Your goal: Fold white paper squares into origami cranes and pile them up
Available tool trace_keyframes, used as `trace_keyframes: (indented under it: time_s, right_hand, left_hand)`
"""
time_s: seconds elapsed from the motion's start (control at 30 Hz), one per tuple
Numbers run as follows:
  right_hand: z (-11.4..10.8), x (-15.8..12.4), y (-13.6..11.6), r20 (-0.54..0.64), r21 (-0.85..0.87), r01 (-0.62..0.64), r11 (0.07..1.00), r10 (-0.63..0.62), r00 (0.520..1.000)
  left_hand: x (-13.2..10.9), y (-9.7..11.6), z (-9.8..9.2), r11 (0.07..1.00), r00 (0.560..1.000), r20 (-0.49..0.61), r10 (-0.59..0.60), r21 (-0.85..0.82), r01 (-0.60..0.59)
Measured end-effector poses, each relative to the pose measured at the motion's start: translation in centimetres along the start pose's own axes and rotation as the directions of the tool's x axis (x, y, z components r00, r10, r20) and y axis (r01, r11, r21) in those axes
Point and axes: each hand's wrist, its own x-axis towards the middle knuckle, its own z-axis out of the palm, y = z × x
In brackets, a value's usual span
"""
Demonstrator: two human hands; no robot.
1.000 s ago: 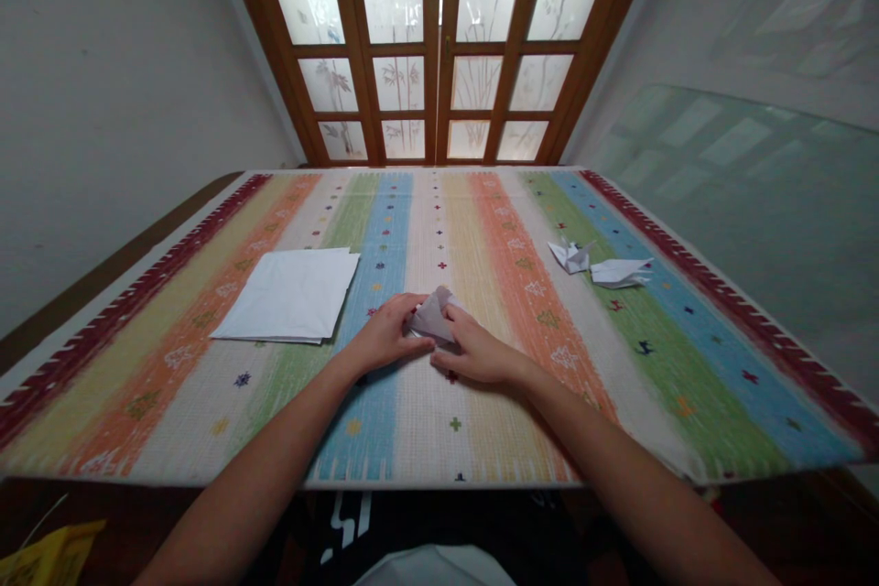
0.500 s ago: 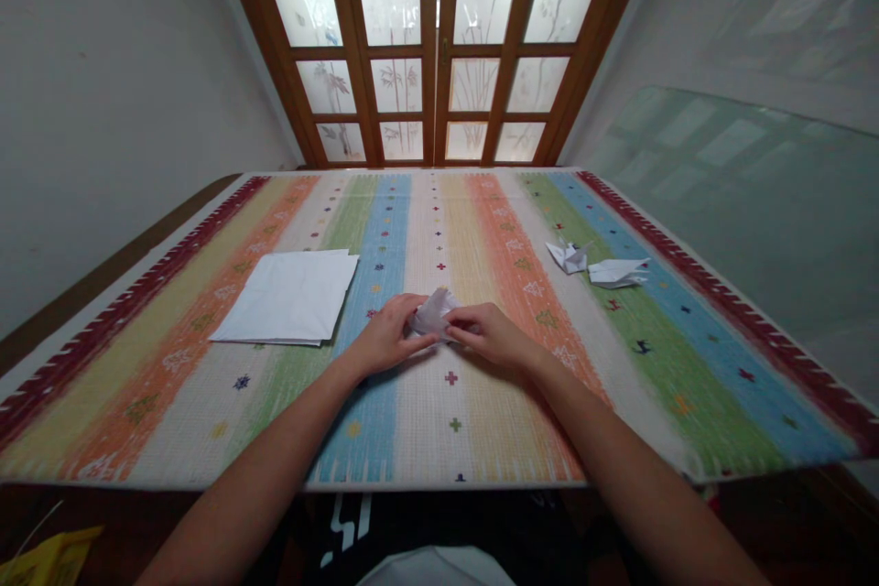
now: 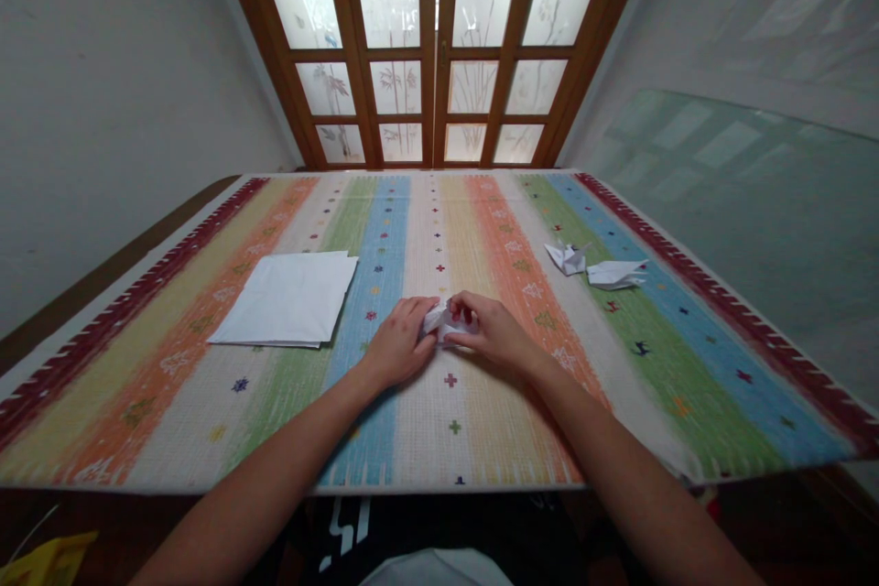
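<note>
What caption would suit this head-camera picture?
Left hand and right hand pinch a small folded white paper on a colourful striped woven mat, near a stack of white sheets.

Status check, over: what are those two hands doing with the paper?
Left hand and right hand both pinch the folded paper. White sheets lie off left, folded figures off right. Nothing blocks the hands.

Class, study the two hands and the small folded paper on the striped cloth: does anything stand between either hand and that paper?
Nothing visible does. The left hand and the right hand both pinch the folded paper directly. The stack of white sheets lies apart to its left, the two paper figures apart to its right.
</note>
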Motion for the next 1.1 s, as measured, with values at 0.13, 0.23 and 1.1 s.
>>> trace_keyframes:
  time_s: [0.13, 0.23, 1.1]
  right_hand:
    - [0.0, -0.2, 0.8, -0.015, -0.023, -0.062, 0.998, 0.062, 0.998]
    - [0.6, -0.1, 1.2, -0.050, -0.033, -0.055, 0.998, 0.054, 0.997]
    - [2.6, 1.0, 0.6, -0.260, 0.030, 0.092, 0.995, -0.081, 0.962]
  left_hand:
    - [0.0, 0.0, 0.0, 1.000, 1.000, 0.009, -0.004, 0.026, 0.004]
    - [0.0, -0.1, 0.2, 0.999, 1.000, 0.011, 0.003, 0.045, -0.004]
    - [0.1, 0.3, 0.3, 0.998, 0.994, -0.108, 0.012, 0.057, -0.005]
